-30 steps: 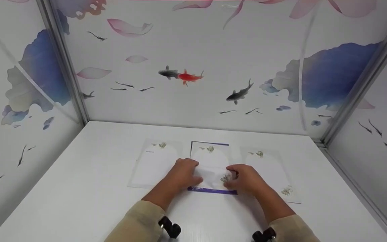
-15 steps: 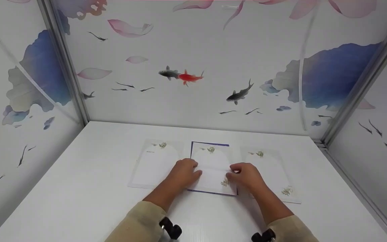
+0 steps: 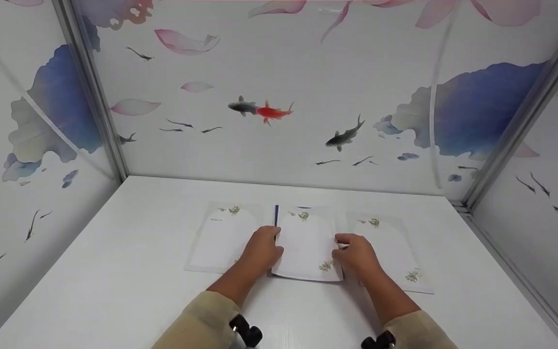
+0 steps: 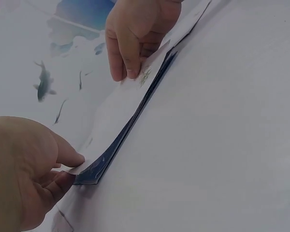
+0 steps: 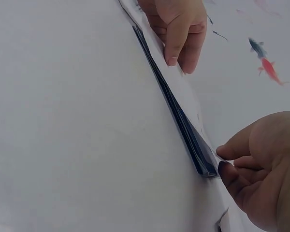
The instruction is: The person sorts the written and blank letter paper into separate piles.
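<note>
The white sheet [image 3: 305, 252] now mostly hides the blue strips [image 3: 303, 207], far and near.

Here's a white table [image 3: 85, 276] pushed out to a decorated back wall [image 3: 279, 162], with a left wall [image 3: 5, 213] and a right wall [image 3: 548, 157] boxing it in! A printed red fish [image 3: 272, 112] tucks against a dark fish's [image 3: 241, 105] tail, pink petals [image 3: 187, 42] float above, and a big blue lotus leaf [image 3: 487, 106] spreads at right! Grey metal posts [image 3: 94, 92] line the corners, a pale streak [image 3: 433, 116] crosses that leaf, all in soft, dull light.
</note>
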Demonstrator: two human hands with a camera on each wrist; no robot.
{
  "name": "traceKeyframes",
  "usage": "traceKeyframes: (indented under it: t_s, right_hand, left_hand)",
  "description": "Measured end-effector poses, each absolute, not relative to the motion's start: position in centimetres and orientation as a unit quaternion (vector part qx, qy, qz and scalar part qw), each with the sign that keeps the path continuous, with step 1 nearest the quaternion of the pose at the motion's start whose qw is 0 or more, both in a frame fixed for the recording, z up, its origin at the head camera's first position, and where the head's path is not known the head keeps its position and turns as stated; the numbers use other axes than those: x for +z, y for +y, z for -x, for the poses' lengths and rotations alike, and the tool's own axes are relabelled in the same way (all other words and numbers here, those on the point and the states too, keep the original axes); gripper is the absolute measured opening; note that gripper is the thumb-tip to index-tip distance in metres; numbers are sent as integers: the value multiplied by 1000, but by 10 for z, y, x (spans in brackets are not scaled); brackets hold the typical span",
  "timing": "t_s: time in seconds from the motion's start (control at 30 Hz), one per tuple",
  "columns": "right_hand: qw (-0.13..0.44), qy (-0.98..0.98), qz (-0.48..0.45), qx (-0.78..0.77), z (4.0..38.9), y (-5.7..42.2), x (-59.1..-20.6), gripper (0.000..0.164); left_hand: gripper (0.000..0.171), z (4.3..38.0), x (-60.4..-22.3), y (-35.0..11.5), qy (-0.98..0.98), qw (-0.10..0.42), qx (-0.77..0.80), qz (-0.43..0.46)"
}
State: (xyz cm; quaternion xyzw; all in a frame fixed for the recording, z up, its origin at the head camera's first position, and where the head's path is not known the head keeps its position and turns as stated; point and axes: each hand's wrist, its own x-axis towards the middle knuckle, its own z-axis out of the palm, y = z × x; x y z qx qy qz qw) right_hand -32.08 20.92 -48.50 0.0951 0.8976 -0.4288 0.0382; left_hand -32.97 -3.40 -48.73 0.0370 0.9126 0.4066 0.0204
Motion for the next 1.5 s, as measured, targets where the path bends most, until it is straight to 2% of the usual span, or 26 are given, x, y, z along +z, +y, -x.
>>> traceKeyframes:
  t_s: [0.17, 0.37, 0.67, 1.0, 1.2, 1.5]
  right_hand:
    - [35, 886, -95, -453, 320, 211, -485, 50]
    - [39, 860, -91, -501, 320, 218, -483, 53]
    - [15, 878, -84, -470, 320, 240, -474, 51]
    - [20, 867, -94, -489, 314, 288, -467, 54]
    - [16, 862, -99, -497, 306, 318, -468, 55]
    - [16, 867, -127, -482, 294, 365, -467, 55]
  left_hand:
    - [52, 331, -488, -37, 910, 3, 410, -52]
    - [54, 333, -486, -35, 901, -7, 429, -60]
    - [55, 334, -481, -18, 877, -10, 476, -64]
    - [59, 328, -477, 19, 853, 24, 517, -64]
    - [59, 324, -479, 53, 838, 58, 541, -51]
    - [55, 312, -478, 102, 831, 83, 548, -51]
